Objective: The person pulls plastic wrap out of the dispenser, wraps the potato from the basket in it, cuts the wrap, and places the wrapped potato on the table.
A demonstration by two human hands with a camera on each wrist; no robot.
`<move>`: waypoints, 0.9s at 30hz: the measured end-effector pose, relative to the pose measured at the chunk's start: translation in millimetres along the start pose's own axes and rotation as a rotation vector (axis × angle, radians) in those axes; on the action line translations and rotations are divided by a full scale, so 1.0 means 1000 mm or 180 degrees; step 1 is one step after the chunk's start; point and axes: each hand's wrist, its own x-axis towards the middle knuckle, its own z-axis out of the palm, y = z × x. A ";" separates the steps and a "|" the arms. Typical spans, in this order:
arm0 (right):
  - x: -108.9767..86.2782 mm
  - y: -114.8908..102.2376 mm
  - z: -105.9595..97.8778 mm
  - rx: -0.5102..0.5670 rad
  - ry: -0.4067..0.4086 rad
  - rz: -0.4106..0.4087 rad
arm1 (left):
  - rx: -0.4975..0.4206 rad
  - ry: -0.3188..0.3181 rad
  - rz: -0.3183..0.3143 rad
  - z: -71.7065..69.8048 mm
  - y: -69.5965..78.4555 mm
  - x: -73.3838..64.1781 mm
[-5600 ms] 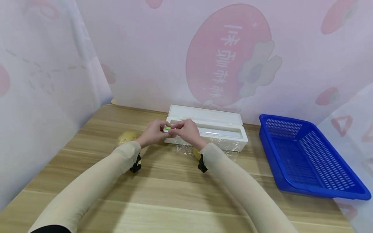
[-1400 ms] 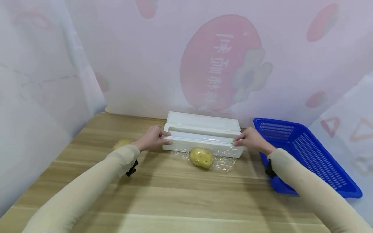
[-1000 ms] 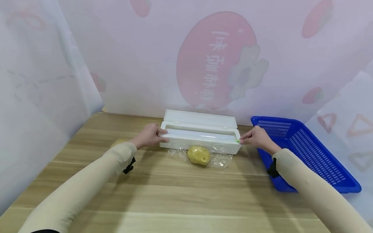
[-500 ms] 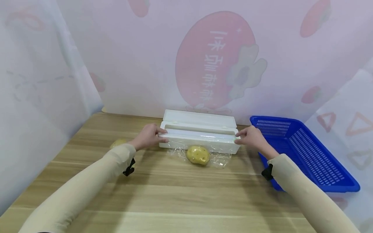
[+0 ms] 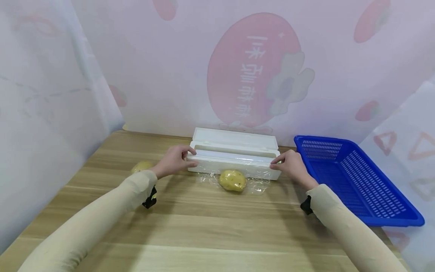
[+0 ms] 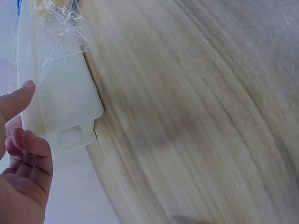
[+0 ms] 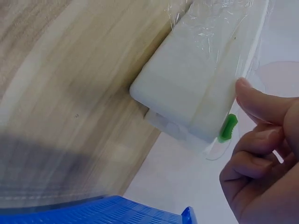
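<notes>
A white cling film dispenser (image 5: 234,160) lies on the wooden table with its lid (image 5: 235,138) raised behind the roll. Clear cling film (image 5: 259,184) comes out over its front and lies across a potato (image 5: 232,180). My left hand (image 5: 174,160) holds the dispenser's left end, thumb at the front and index finger on top. At the right end, my right hand (image 5: 292,166) pinches the film's edge between thumb and index finger; the contact is partly hidden. A green slide cutter (image 7: 228,128) sits beside that thumb in the right wrist view.
Behind my left forearm, another potato (image 5: 142,166) is partly hidden. A blue plastic basket (image 5: 360,181) stands at the right, close to my right wrist. A pale printed curtain (image 5: 163,75) hangs behind the table (image 5: 204,226).
Earlier both hands were together at the dispenser's left end; the right hand then moved with the green cutter to the right end. It has since let go of the cutter and shifted slightly left.
</notes>
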 end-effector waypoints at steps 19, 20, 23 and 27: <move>-0.009 0.006 0.002 0.0181 -0.0087 -0.0206 | -0.0571 -0.0229 -0.0300 0.000 0.018 -0.010; -0.011 0.006 0.003 0.0204 -0.0109 -0.0203 | -0.0638 -0.0288 -0.0356 0.001 0.019 -0.012; -0.017 0.007 0.005 0.0251 -0.0160 -0.0161 | -0.0822 -0.0448 -0.0520 0.002 0.021 -0.016; -0.026 0.006 0.007 0.0353 -0.0214 -0.0110 | -0.1062 -0.0555 -0.0686 0.004 0.021 -0.019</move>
